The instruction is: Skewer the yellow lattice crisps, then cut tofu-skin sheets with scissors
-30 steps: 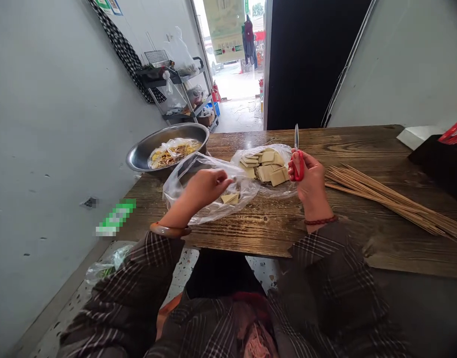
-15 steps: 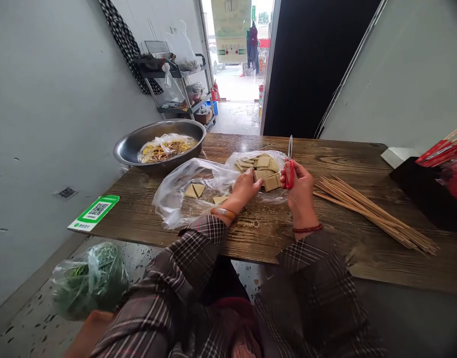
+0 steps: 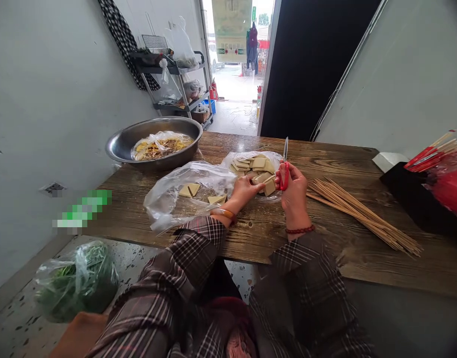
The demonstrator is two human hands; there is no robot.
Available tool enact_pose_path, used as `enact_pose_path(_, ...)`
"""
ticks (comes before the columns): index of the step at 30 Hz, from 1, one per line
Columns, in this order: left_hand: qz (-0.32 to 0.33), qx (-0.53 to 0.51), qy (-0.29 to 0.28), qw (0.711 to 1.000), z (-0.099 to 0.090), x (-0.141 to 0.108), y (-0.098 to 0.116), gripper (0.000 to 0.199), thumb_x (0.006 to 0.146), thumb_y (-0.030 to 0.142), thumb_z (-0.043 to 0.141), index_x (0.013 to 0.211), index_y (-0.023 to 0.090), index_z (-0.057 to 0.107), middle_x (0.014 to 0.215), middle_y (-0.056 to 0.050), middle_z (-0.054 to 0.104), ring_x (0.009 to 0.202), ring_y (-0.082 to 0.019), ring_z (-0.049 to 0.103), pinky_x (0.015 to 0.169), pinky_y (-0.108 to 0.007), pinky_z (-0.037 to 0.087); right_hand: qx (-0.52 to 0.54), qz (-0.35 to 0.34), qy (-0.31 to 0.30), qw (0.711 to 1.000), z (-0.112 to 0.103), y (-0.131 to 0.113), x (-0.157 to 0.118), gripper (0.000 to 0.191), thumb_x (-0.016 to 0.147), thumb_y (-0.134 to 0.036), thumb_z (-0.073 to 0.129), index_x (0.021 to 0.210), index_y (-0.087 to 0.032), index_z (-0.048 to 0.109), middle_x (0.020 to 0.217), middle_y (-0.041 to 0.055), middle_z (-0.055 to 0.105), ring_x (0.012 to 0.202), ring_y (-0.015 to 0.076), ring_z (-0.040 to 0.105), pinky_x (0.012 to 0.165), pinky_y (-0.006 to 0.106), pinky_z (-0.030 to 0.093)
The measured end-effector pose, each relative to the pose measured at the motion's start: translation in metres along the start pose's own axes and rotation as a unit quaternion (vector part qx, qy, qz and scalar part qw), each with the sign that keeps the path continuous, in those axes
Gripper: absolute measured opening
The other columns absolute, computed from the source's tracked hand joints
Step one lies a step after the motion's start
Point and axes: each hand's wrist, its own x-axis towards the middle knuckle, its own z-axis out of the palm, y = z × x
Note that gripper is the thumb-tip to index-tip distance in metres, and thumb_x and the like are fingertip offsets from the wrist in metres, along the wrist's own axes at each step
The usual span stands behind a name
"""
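My right hand [image 3: 294, 186] is closed around red-handled scissors [image 3: 284, 176], their blades pointing up and away from me. Close to it, my left hand [image 3: 246, 193] pinches a beige square slice [image 3: 268, 180], which looks like dried tofu. More such slices [image 3: 261, 162] are stacked on a clear plastic bag just beyond both hands. To the left, cut triangular pieces [image 3: 189, 190] lie on an opened clear plastic bag [image 3: 161, 199]. My fingers partly cover the held slice.
A large steel basin [image 3: 116, 148] with bagged food stands at the back left of the wooden table [image 3: 246, 243]. Bamboo skewers [image 3: 362, 214] lie to the right, near a black box [image 3: 411, 194] of red-wrapped sticks. Bagged greens [image 3: 79, 283] are at lower left.
My left hand has lifted a slice from the stack and brought it toward the scissors. My right hand still holds the scissors upright. The whole view has shifted slightly.
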Motion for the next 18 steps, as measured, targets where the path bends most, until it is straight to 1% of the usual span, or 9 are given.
enact_pose_path(2, 0.001, 0.015, -0.006, 1.0, 0.0, -0.003, 0.004, 0.024, 0.067, 0.036, 0.077, 0.069, 0.015, 0.066, 0.061, -0.001, 0.059, 0.062, -0.016, 0.053, 0.063, -0.028, 0.04, -0.002, -0.002, -0.004, 1.0, 0.0, 0.001, 0.0, 0.053, 0.066, -0.058, 0.078, 0.101, -0.019, 0.069, 0.07, -0.0062, 0.061, 0.048, 0.0045, 0.051, 0.043, 0.018, 0.038)
enact_pose_path(5, 0.003, 0.022, 0.007, 1.0, 0.003, -0.007, 0.009, 0.014, 0.068, 0.027, 0.073, 0.072, 0.016, 0.065, 0.066, -0.002, 0.061, 0.067, -0.017, 0.054, 0.067, -0.029, 0.04, 0.005, 0.004, -0.003, 1.0, 0.0, 0.0, 0.0, 0.053, 0.065, -0.057, 0.079, 0.1, -0.019, 0.069, 0.068, -0.0065, 0.06, 0.048, 0.0043, 0.05, 0.043, 0.017, 0.038)
enact_pose_path(9, 0.001, -0.004, 0.018, 1.0, 0.002, -0.009, 0.012, 0.006, 0.07, 0.02, 0.066, 0.076, 0.016, 0.065, 0.065, 0.0, 0.058, 0.067, -0.016, 0.053, 0.069, -0.029, 0.041, 0.02, 0.004, 0.005, 1.0, 0.0, -0.001, 0.0, 0.054, 0.063, -0.056, 0.081, 0.099, -0.019, 0.07, 0.066, -0.0071, 0.059, 0.047, 0.0041, 0.048, 0.041, 0.017, 0.037)
enact_pose_path(12, -0.003, -0.046, 0.025, 0.999, -0.005, -0.007, 0.012, 0.004, 0.072, 0.019, 0.062, 0.074, 0.016, 0.063, 0.063, 0.001, 0.058, 0.066, -0.015, 0.053, 0.066, -0.027, 0.043, 0.015, -0.002, 0.008, 1.0, 0.0, -0.001, 0.0, 0.052, 0.065, -0.058, 0.079, 0.099, -0.02, 0.069, 0.066, -0.0073, 0.058, 0.046, 0.0046, 0.049, 0.041, 0.017, 0.037)
enact_pose_path(14, -0.006, -0.081, 0.029, 0.996, -0.012, -0.006, 0.012, 0.005, 0.073, 0.02, 0.061, 0.076, 0.016, 0.063, 0.065, 0.001, 0.059, 0.067, -0.014, 0.055, 0.063, -0.025, 0.044, 0.007, -0.003, 0.006, 1.0, 0.0, -0.001, 0.0, 0.051, 0.067, -0.058, 0.078, 0.099, -0.02, 0.069, 0.066, -0.0073, 0.058, 0.047, 0.0048, 0.049, 0.041, 0.018, 0.038)
enact_pose_path(18, -0.007, -0.15, 0.028, 0.988, -0.029, -0.014, 0.014, 0.017, 0.076, 0.024, 0.06, 0.09, 0.016, 0.061, 0.069, 0.001, 0.061, 0.064, -0.013, 0.056, 0.058, -0.022, 0.045, 0.014, -0.006, 0.013, 1.0, 0.0, -0.001, -0.001, 0.05, 0.066, -0.057, 0.079, 0.099, -0.02, 0.07, 0.066, -0.0068, 0.059, 0.047, 0.0045, 0.05, 0.04, 0.017, 0.038)
